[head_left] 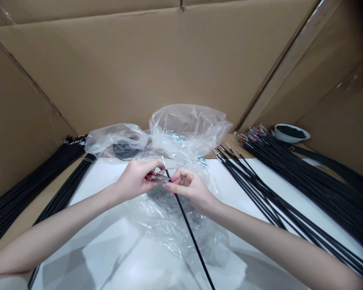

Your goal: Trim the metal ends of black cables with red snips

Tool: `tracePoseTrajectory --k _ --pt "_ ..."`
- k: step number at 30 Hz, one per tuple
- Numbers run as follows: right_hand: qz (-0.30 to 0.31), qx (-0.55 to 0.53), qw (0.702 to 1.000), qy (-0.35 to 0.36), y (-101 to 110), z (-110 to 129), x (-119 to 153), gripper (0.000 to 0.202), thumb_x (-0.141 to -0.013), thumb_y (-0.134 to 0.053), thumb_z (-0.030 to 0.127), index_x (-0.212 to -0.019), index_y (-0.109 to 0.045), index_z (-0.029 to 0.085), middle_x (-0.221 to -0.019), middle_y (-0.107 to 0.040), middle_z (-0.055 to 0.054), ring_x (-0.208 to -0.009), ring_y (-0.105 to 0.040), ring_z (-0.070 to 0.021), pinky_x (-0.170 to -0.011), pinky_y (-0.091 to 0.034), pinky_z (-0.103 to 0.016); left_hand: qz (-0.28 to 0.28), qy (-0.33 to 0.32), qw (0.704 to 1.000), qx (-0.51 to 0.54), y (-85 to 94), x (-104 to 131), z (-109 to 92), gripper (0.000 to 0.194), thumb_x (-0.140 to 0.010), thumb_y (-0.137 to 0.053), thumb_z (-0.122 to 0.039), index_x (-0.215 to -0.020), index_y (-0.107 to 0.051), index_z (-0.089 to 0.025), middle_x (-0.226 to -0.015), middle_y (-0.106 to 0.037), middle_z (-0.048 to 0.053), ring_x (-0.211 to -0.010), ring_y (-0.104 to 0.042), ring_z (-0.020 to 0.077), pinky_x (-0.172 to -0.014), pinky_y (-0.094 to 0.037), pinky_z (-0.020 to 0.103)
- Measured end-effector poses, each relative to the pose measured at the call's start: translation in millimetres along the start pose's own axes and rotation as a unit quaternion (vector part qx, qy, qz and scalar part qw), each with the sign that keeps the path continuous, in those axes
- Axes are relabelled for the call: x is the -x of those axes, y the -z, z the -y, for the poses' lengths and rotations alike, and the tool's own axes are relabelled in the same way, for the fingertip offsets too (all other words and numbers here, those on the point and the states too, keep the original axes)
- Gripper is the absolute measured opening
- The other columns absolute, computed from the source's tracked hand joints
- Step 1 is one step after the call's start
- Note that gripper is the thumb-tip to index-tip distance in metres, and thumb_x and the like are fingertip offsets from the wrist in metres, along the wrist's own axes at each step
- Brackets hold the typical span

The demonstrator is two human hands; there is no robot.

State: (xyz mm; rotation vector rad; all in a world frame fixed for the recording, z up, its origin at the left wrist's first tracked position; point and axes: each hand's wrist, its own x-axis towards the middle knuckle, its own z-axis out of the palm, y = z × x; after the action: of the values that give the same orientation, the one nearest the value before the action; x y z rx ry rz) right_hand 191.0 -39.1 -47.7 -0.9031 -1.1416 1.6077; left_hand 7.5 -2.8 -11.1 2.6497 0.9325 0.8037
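Near the middle of the head view, my left hand (140,179) is closed on a small tool with red handles (150,176). Its metal jaws point right and touch a black cable (189,227) close to the cable's upper end. Thumb and fingers of my right hand (190,187) pinch that cable just right of the jaws. From there the cable slants down to the bottom edge. Beneath both hands lies a clear plastic bag (169,225) with small grey pieces inside, too small to make out.
Black cable bundles lie at the left (39,181) and right (314,189). Loose black cables (260,189) cross the white surface (109,241) at right. Behind stand clear bags (187,125), a white bowl (291,139) with dark green contents, and cardboard walls (154,68).
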Motion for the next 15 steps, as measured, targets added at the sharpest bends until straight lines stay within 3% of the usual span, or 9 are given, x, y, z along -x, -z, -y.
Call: tracePoseTrajectory --k 6,12,15 --pt "-0.032 -0.002 0.999 0.004 0 0 2 0.029 -0.061 -0.077 0.03 -0.068 -0.052 0.016 -0.053 -0.056 0.004 -0.047 -0.051 -0.0085 -0.049 -0.036 -0.022 0.011 -0.049 0.997 -0.053 -2.6 3 5 0.006 -0.079 -0.053 -0.02 -0.084 -0.057 -0.017 -0.059 -0.057 -0.004 -0.051 -0.048 0.0074 -0.055 -0.034 0.019" --pt "-0.047 -0.003 0.999 0.011 4 -3 -2 0.029 -0.062 -0.077 0.03 -0.069 -0.053 0.016 -0.056 -0.056 0.004 -0.049 -0.05 -0.0079 -0.05 -0.036 -0.022 0.152 0.083 0.985 -0.023 33.0 -1 -5 0.024 -0.084 -0.05 -0.038 -0.095 -0.054 -0.017 -0.06 -0.052 -0.004 -0.051 -0.043 0.0083 -0.052 -0.032 0.018" --pt "-0.045 0.004 0.999 0.007 3 -5 -4 0.029 -0.061 -0.077 0.03 -0.068 -0.052 0.016 -0.055 -0.055 0.004 -0.049 -0.05 -0.008 -0.051 -0.036 -0.022 0.19 0.118 0.975 -0.009 47.8 -3 -8 0.03 -0.089 -0.041 -0.043 -0.096 -0.055 -0.017 -0.066 -0.055 -0.002 -0.055 -0.046 0.0096 -0.053 -0.032 0.019"
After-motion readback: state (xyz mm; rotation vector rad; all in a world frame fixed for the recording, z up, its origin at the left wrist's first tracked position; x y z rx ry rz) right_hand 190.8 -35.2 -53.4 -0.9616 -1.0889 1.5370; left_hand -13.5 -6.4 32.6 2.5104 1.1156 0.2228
